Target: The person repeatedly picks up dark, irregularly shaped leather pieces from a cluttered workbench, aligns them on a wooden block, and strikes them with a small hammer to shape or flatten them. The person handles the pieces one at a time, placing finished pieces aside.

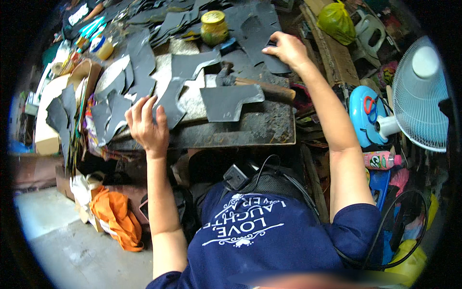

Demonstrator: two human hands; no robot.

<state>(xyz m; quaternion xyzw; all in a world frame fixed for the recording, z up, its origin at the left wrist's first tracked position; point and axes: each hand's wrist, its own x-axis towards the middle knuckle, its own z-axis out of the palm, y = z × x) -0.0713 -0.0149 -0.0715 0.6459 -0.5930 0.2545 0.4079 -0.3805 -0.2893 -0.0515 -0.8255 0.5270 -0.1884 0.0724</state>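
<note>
My left hand (148, 126) is open, fingers spread, over the near left part of the worktable (260, 132), beside dark grey cut sheet pieces (169, 100). Whether its fingertips touch them I cannot tell. At the table's far right edge my right hand (290, 50) has thumb and fingers closed on a dark grey sheet piece (277, 65); its grip is partly hidden. Between the hands, a cut piece with pale edges (230, 102) lies flat on a speckled white slab (192, 103). Behind it rests a hammer (269, 90) with a wooden handle.
A yellow-lidded jar (214, 30) stands farther back, near stacked dark sheets (175, 26). To the left are a cardboard box (84, 79) and a blue-lidded jar (102, 48). On the right stands a fan (418, 91), its blue base holding red-handled scissors (369, 106).
</note>
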